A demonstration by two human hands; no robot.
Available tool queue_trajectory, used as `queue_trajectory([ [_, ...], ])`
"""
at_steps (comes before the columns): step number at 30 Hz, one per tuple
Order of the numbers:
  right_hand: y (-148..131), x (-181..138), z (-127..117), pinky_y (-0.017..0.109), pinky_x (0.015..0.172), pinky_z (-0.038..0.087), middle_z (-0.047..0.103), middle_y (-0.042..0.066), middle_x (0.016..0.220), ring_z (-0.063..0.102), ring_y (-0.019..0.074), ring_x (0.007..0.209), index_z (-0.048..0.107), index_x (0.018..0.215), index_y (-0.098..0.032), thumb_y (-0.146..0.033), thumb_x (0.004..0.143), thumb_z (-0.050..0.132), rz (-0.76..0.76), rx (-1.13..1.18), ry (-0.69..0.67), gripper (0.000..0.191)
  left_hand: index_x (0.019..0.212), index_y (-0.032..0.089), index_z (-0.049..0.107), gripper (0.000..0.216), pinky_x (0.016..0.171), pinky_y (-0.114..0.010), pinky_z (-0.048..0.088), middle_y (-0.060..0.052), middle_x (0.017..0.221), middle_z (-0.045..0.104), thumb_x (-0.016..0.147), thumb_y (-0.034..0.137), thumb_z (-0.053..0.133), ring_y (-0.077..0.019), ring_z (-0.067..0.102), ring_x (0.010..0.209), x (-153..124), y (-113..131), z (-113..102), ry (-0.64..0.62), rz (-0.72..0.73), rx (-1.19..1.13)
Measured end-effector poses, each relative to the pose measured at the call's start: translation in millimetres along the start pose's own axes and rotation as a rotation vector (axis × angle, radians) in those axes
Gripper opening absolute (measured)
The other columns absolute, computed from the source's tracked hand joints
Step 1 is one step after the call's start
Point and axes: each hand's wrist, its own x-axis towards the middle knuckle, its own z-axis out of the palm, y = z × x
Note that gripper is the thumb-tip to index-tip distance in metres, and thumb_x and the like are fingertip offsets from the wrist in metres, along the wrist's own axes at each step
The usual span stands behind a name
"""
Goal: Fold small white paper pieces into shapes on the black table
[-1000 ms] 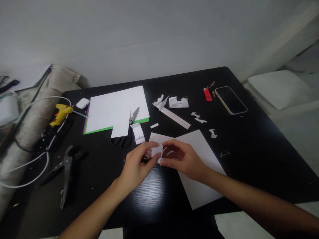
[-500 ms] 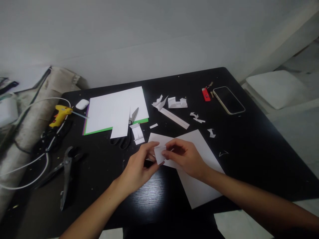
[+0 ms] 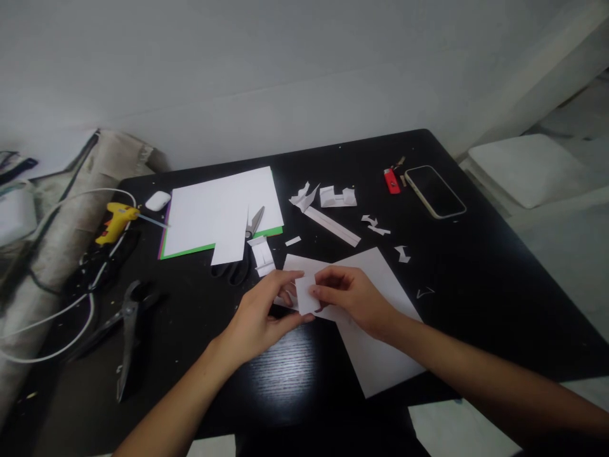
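A small white piece of paper (image 3: 306,297) is held above the table between both hands. My left hand (image 3: 266,311) grips its top and bottom edges between the fingers and thumb. My right hand (image 3: 354,298) pinches its right side, the thumb lying on the near face. Beneath the hands lie white paper sheets (image 3: 380,362), partly covered by them. A folded paper piece (image 3: 262,255) rests just beyond my left hand, beside black-handled scissors (image 3: 255,222) that are partly under a white strip.
A stack of paper (image 3: 214,203) lies at the back left. A yellow glue gun (image 3: 115,222), pliers (image 3: 128,317) and a white case (image 3: 158,200) are on the left. Folded paper pieces (image 3: 337,197), paper scraps (image 3: 403,254), a red lighter (image 3: 391,181) and a phone (image 3: 435,192) lie on the right.
The small paper has turned slightly and now stands more upright, its face flatter toward me. Both hands stay on it, with the left thumb shifted a little along the lower edge.
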Motion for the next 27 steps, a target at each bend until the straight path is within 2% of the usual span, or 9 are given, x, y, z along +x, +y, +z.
queue_trajectory([
  [4,1,1,-2,0.029,0.068,0.060,0.072,-0.001,0.076,0.067,0.0130,0.067,0.076,0.084,-0.018,-0.037,0.065,0.096,0.030,0.012,0.004,0.034,0.135,0.027,0.057,0.056,0.077,-0.031,0.061,-0.002,0.097,0.066,0.086,0.033,0.082,-0.0154,0.067,0.080,1,0,2,-0.007,-0.032,-0.062],
  [9,4,1,-4,0.030,0.068,0.059,0.074,-0.001,0.076,0.069,0.0135,0.067,0.075,0.092,-0.018,-0.033,0.067,0.095,0.053,0.057,-0.005,0.035,0.134,0.026,0.058,0.061,0.081,-0.036,0.062,-0.004,0.099,0.068,0.081,0.031,0.086,-0.0187,0.070,0.085,2,-2,6,-0.024,-0.133,-0.248],
  [12,4,1,-4,0.030,0.070,0.059,0.075,-0.001,0.076,0.070,0.0138,0.067,0.074,0.099,-0.017,-0.031,0.069,0.094,0.073,0.084,-0.022,0.039,0.137,0.027,0.055,0.066,0.089,-0.040,0.062,-0.009,0.117,0.070,0.079,0.027,0.087,-0.0211,0.072,0.094,3,-1,9,-0.018,-0.183,-0.369],
  [14,4,1,-4,0.030,0.071,0.059,0.076,-0.001,0.075,0.070,0.0137,0.067,0.072,0.101,-0.017,-0.030,0.069,0.094,0.090,0.093,-0.022,0.041,0.138,0.027,0.054,0.067,0.093,-0.042,0.061,-0.012,0.133,0.065,0.080,0.024,0.087,-0.0216,0.073,0.098,2,0,11,0.008,-0.194,-0.435],
  [16,3,1,-4,0.030,0.070,0.059,0.076,-0.001,0.074,0.071,0.0137,0.066,0.070,0.100,-0.017,-0.029,0.068,0.095,0.097,0.104,-0.017,0.042,0.138,0.027,0.053,0.066,0.094,-0.043,0.061,-0.014,0.140,0.062,0.080,0.022,0.086,-0.0218,0.073,0.099,2,1,12,0.025,-0.193,-0.475],
  [27,4,1,-3,0.032,0.070,0.062,0.078,0.000,0.075,0.074,0.0159,0.067,0.067,0.097,-0.018,-0.028,0.067,0.094,0.096,0.094,-0.017,0.041,0.135,0.025,0.053,0.064,0.094,-0.043,0.061,-0.013,0.132,0.067,0.080,0.021,0.086,-0.0228,0.074,0.100,1,1,14,0.038,-0.197,-0.497],
])
